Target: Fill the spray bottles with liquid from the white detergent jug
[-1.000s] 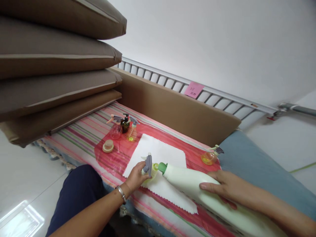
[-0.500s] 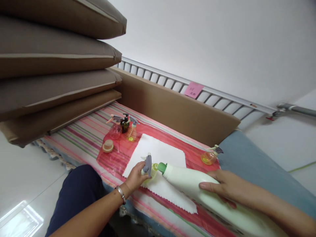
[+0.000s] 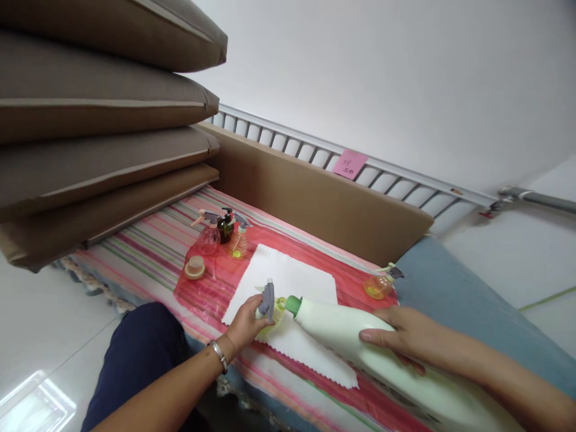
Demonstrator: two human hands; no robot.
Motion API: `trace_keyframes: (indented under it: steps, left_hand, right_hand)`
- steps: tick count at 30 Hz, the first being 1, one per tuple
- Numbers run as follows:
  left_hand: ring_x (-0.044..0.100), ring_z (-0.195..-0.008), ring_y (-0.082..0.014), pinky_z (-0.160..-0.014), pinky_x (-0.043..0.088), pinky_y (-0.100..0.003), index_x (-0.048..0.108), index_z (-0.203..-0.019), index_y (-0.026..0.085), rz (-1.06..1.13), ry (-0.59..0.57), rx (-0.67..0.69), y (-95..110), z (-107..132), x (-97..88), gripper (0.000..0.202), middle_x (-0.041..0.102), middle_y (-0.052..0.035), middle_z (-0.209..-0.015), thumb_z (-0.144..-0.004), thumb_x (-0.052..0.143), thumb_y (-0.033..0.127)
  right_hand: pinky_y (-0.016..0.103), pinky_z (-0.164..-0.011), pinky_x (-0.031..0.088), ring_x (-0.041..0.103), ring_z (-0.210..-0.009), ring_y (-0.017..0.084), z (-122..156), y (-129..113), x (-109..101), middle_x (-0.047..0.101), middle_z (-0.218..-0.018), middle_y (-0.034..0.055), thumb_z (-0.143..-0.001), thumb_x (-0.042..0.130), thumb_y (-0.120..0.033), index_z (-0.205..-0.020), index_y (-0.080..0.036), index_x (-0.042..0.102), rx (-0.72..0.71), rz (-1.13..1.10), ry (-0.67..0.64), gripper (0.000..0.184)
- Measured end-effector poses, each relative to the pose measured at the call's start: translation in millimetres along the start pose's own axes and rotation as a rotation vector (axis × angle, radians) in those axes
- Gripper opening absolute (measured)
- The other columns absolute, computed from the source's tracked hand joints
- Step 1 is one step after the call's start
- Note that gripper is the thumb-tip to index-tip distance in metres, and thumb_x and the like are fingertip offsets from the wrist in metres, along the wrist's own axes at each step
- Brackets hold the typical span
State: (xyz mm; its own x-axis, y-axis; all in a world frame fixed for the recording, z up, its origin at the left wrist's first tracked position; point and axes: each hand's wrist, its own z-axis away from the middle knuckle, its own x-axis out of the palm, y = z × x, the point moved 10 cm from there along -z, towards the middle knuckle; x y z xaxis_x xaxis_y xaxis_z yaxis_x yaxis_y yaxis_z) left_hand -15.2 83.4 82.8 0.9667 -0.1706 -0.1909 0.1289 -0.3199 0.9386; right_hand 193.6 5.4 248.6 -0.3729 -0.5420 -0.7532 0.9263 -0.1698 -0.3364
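Observation:
My left hand (image 3: 245, 324) is closed on a grey spray trigger head (image 3: 269, 302), just beside a small clear bottle (image 3: 278, 312) with yellow-green liquid; its fingers partly hide both. My right hand (image 3: 400, 339) grips a large pale green jug (image 3: 342, 327), tipped nearly flat. The jug's green spout (image 3: 293, 305) points left at the small bottle's mouth, and I cannot tell whether they touch. Under the small bottle lies a white cloth (image 3: 297, 273) with zigzag edges, spread on a red plastic sheet (image 3: 202, 288).
Back left on the sheet stand a pink spray bottle (image 3: 209, 240), a dark pump bottle (image 3: 225, 230) and a clear spray bottle (image 3: 238, 243). A cream cap (image 3: 195, 267) is nearer me. Another spray bottle (image 3: 377, 287) stands right. Cushions (image 3: 108, 120) are stacked left; a brown board (image 3: 315, 192) runs behind.
The whole view has shifted slightly. Both hands, the jug and the small bottle keep nearly the same positions relative to each other.

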Motion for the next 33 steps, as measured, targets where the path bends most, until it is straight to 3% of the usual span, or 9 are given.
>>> trace_keyframes:
  steps: [9, 15, 33]
  left_hand:
    - [0.057, -0.095, -0.0223, -0.088, 0.044, -0.033, 0.062, -0.096, 0.019, 0.003, 0.0, 0.009, -7.7, -0.5, 0.8, 0.038, 0.065, -0.0046, -0.1, -0.06, 0.075, 0.016]
    - [0.057, -0.094, -0.0218, -0.087, 0.044, -0.034, 0.061, -0.095, 0.019, 0.007, 0.002, 0.017, -8.7, -0.5, 1.5, 0.037, 0.064, -0.0038, -0.098, -0.061, 0.074, 0.017]
    - [0.057, -0.095, -0.0234, -0.088, 0.044, -0.036, 0.062, -0.097, 0.019, 0.027, 0.024, 0.021, -7.4, 0.4, -0.4, 0.039, 0.065, -0.005, -0.098, -0.06, 0.076, 0.02]
  right_hand:
    - [0.022, -0.039, 0.038, 0.048, -0.044, 0.01, -3.5, 7.1, 0.2, 0.048, -0.056, -0.0022, -0.079, 0.049, -0.048, -0.077, -0.014, 0.049, 0.018, 0.002, -0.004, 0.034]
    - [0.022, -0.039, 0.036, 0.046, -0.042, 0.01, 1.5, -3.4, -1.7, 0.047, -0.054, -0.0021, -0.078, 0.05, -0.047, -0.071, -0.016, 0.047, 0.008, -0.01, 0.008, 0.032]
    - [0.023, -0.04, 0.038, 0.047, -0.043, 0.01, 3.5, -4.7, -2.0, 0.048, -0.053, -0.0025, -0.077, 0.051, -0.047, -0.072, -0.017, 0.046, 0.035, 0.008, 0.002, 0.031]
